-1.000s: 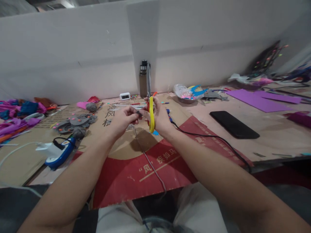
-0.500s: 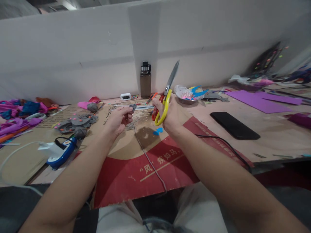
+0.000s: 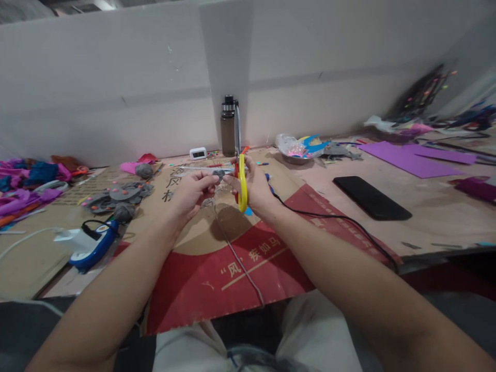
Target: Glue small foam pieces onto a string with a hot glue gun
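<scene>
Between the fingertips of my left hand [image 3: 192,195] is a small dark grey fuzzy piece [image 3: 219,175], too small to tell its exact kind. My right hand [image 3: 253,183] is closed around scissors with yellow and red handles [image 3: 243,183], their blades pointing up in front of the bottle. The right thumb and fingertips meet the grey piece from the other side. Under the hands, grey fluff [image 3: 209,202] and pale scraps lie on a red and brown cardboard sheet [image 3: 194,294]. A blue cut-out [image 3: 248,211] shows partly behind the scissor handle.
A brown bottle [image 3: 228,129] and a small white clock [image 3: 198,153] stand by the wall. To the right lie a black phone [image 3: 372,198], purple sheets [image 3: 411,160] and a bowl of scraps [image 3: 298,157]. A blue power strip [image 3: 95,253], grey felt pieces [image 3: 116,199] and coloured scraps sit left.
My right hand has brought the scissors left, turning the blades more upright, and its fingers now meet the grey piece. My left hand has shifted slightly right, still pinching that piece.
</scene>
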Tool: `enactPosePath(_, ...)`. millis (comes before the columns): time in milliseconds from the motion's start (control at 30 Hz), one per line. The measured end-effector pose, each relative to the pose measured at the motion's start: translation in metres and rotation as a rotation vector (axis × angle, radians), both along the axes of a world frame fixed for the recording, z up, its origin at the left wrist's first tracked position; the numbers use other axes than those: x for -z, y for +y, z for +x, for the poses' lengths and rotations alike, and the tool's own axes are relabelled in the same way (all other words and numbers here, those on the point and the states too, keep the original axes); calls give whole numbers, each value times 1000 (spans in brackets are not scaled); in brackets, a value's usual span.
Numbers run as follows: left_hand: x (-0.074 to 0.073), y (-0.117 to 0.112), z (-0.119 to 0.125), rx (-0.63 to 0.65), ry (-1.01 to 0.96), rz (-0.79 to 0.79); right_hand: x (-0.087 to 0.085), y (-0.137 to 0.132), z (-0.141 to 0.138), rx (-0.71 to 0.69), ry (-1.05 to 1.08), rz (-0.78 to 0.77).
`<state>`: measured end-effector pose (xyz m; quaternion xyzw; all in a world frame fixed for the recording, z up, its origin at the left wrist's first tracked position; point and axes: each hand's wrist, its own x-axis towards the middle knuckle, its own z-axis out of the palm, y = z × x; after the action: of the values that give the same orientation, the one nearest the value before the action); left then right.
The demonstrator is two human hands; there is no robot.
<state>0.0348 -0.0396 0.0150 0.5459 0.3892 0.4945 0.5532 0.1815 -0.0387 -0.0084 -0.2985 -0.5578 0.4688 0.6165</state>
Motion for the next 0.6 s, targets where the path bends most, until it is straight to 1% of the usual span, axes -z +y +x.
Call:
enactPosePath(100, 0, 1, -2, -21, -39, -9, 0, 3, 2, 47, -30, 0)
enactPosePath(267, -2, 6, -7, -81, -168, -64, -1, 13, 13, 216, 6, 19)
enactPosePath(367, -4, 9, -10, -105, -217, -68, -5, 17, 18, 302, -42, 71)
enactPosePath(467, -6, 13, -14, -135, -289, -80, -9, 12, 17, 341, -218, 167)
enactPosePath(600, -8, 18, -19, -164, -392, -118, -6, 0, 9, 349, -637, 327)
